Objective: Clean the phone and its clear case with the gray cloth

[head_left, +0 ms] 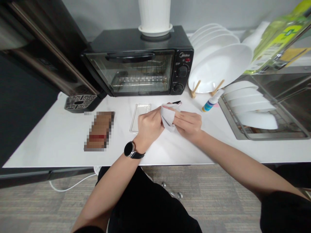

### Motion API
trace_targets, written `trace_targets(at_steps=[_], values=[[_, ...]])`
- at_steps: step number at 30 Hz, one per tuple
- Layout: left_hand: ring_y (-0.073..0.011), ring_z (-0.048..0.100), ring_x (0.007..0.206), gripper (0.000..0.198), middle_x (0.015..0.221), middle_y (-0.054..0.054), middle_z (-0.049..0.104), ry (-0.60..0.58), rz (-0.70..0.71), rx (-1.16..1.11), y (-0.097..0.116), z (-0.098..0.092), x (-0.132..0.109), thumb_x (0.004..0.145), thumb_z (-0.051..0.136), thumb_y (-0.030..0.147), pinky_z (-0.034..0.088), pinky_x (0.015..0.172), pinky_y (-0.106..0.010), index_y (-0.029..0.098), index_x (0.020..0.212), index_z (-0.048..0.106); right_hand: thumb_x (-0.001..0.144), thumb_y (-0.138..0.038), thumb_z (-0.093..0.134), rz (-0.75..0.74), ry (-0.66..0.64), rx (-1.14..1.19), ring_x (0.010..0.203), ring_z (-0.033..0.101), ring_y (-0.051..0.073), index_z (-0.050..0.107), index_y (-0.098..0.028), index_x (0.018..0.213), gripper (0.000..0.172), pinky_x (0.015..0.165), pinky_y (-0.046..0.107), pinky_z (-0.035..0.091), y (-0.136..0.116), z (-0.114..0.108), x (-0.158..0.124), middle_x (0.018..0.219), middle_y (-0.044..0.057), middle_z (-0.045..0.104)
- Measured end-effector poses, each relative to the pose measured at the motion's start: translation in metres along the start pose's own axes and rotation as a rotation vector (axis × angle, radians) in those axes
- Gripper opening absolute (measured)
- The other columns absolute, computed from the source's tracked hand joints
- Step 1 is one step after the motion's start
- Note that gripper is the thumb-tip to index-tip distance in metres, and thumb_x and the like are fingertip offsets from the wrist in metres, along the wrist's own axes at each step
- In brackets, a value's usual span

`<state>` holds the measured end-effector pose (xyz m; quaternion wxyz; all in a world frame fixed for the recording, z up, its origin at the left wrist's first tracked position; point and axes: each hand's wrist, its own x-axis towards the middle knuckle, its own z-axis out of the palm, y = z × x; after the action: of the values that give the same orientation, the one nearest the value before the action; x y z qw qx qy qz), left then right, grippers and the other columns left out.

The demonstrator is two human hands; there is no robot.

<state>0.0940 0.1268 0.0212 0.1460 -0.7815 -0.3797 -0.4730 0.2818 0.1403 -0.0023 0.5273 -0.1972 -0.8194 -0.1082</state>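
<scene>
My left hand point(150, 124), with a watch at the wrist, is closed around a thin, dark, flat thing with a pinkish edge point(179, 103) that looks like a phone. Most of it is hidden by fingers and cloth. A light grey cleaning cloth point(168, 117) with a zigzag edge is wrapped over it. The fingers of my right hand point(188, 124) press the cloth against it. Just left of my hands, a clear phone case point(135, 121) lies on the white counter point(121, 155). A small spray bottle point(209, 104) with a blue label stands to the right.
Behind my hands sits a black toaster oven point(134, 43) with a white pot point(155, 16) on top. White plates point(218, 66) lean in a rack; bowls point(259, 119) sit by the sink point(230, 121). At left are a pixelated flat object point(99, 131) and a dark machine's drip tray point(80, 102).
</scene>
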Motion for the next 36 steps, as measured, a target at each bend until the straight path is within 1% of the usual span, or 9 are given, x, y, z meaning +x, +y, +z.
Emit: trace_targets(at_steps=[4,6,8,14,17,20,26,31,36], values=[[-0.0140,0.075,0.069,0.020,0.084,-0.002,0.082,-0.022,-0.041,0.014,-0.001,-0.002,0.000,0.101,0.057,0.017,0.054,0.063,-0.023,0.018,0.105,0.077,0.102,-0.008,0.054,0.117,0.069,-0.058,0.092,0.082,0.017,0.072,-0.035,0.139,0.049,0.078,0.028,0.066,0.008,-0.004,0.004,0.122,0.004,0.083],[-0.0147,0.079,0.080,0.024,0.101,-0.004,0.085,-0.016,-0.046,-0.005,-0.002,-0.002,0.000,0.104,0.060,0.023,0.058,0.071,-0.023,0.020,0.121,0.076,0.100,-0.006,0.051,0.180,0.083,-0.097,0.099,0.082,0.019,0.072,-0.035,0.139,0.053,0.082,0.028,0.067,0.012,-0.006,0.005,0.122,0.003,0.082],[-0.0150,0.080,0.085,0.026,0.109,-0.004,0.085,-0.015,-0.054,-0.021,-0.002,-0.003,0.000,0.106,0.060,0.027,0.059,0.074,-0.023,0.021,0.126,0.076,0.098,-0.005,0.050,0.220,0.074,-0.150,0.101,0.082,0.020,0.073,-0.035,0.138,0.055,0.082,0.029,0.068,0.016,-0.007,0.005,0.121,0.003,0.083],[-0.0147,0.080,0.081,0.026,0.103,-0.005,0.085,-0.014,-0.060,-0.025,-0.003,-0.002,0.000,0.106,0.060,0.027,0.058,0.070,-0.024,0.020,0.125,0.076,0.099,-0.008,0.051,0.195,0.085,-0.207,0.090,0.083,0.018,0.079,-0.030,0.125,0.045,0.072,0.025,0.067,0.011,-0.004,0.007,0.115,0.004,0.084],[-0.0139,0.074,0.067,0.020,0.080,-0.002,0.080,-0.015,-0.042,-0.004,-0.002,0.000,0.000,0.102,0.057,0.017,0.052,0.061,-0.024,0.019,0.104,0.077,0.101,-0.008,0.052,0.090,0.093,-0.133,0.086,0.082,0.016,0.078,-0.030,0.127,0.043,0.069,0.024,0.065,0.002,-0.002,0.007,0.116,0.005,0.084],[-0.0138,0.067,0.057,0.021,0.066,-0.001,0.072,-0.006,-0.008,-0.039,-0.002,0.001,-0.001,0.097,0.056,0.015,0.046,0.053,-0.026,0.019,0.080,0.068,0.103,-0.010,0.054,0.015,0.025,-0.045,0.084,0.080,0.017,0.074,-0.028,0.133,0.040,0.068,0.027,0.066,-0.006,0.000,0.005,0.122,0.008,0.082],[-0.0137,0.065,0.055,0.023,0.065,-0.002,0.069,0.012,0.021,-0.082,0.000,0.000,0.000,0.097,0.057,0.020,0.043,0.052,-0.026,0.019,0.074,0.060,0.106,-0.014,0.053,0.005,-0.030,-0.021,0.083,0.079,0.016,0.071,-0.027,0.136,0.037,0.069,0.029,0.066,-0.010,0.000,0.002,0.130,0.011,0.079],[-0.0134,0.068,0.058,0.016,0.070,-0.002,0.074,0.012,-0.005,-0.069,0.000,0.000,0.000,0.095,0.058,0.014,0.048,0.055,-0.025,0.017,0.083,0.068,0.105,-0.015,0.055,0.025,-0.011,-0.071,0.086,0.080,0.016,0.071,-0.029,0.136,0.038,0.069,0.028,0.067,-0.003,-0.001,0.001,0.130,0.009,0.079],[-0.0142,0.080,0.082,0.024,0.104,-0.004,0.085,0.015,-0.009,-0.062,-0.002,-0.001,0.001,0.101,0.061,0.016,0.058,0.072,-0.023,0.018,0.120,0.076,0.098,-0.006,0.050,0.219,0.045,-0.160,0.107,0.082,0.021,0.075,-0.031,0.132,0.049,0.085,0.031,0.070,0.009,-0.005,0.005,0.124,0.004,0.082]])
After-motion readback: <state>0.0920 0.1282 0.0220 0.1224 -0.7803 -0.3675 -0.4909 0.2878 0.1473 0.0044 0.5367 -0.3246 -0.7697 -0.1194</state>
